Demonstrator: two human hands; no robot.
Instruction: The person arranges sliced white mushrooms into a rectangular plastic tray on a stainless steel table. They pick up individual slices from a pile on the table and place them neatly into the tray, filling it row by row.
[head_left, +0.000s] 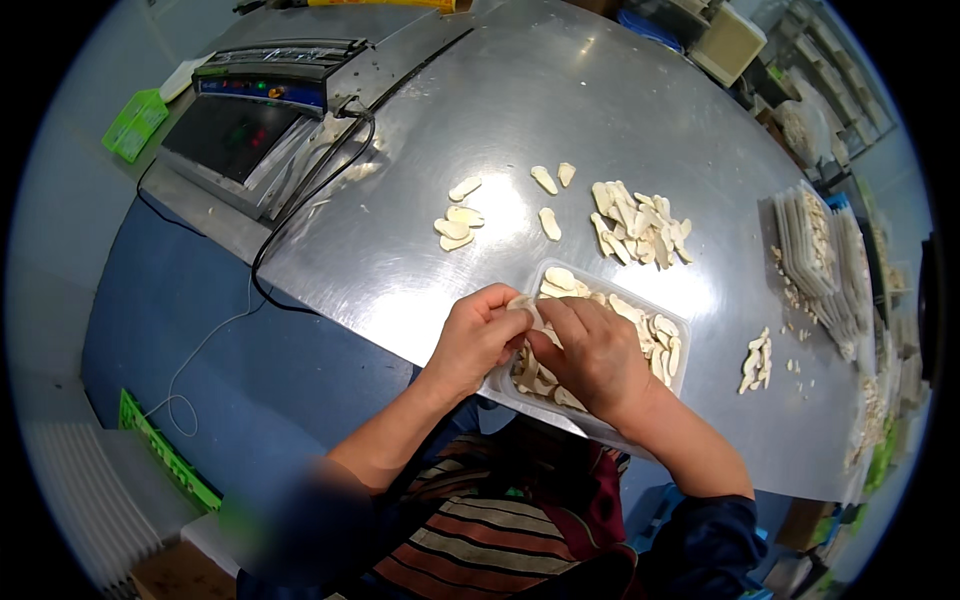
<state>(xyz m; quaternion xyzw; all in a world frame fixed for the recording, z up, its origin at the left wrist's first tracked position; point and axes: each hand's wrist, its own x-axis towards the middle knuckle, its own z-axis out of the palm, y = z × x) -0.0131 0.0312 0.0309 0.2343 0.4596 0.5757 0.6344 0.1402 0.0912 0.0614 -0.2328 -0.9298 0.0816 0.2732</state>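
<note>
The clear tray (688, 331) is judged well filled; at its ten o'clock edge a thin, pale slice (524, 307) is pinched by the left hand (474, 338), while whether the right hand's (606, 360) bent fingers also grip it cannot be told. Seemingly left are a cluster (754, 362) at three o'clock, a heap (641, 226) at one and strays (550, 224) near eleven.

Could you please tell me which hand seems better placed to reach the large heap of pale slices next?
Probably the right hand: it is over the clear tray, nearer the large heap. The left hand is farther left and pinches a pale piece, so it seems less well placed.
</note>
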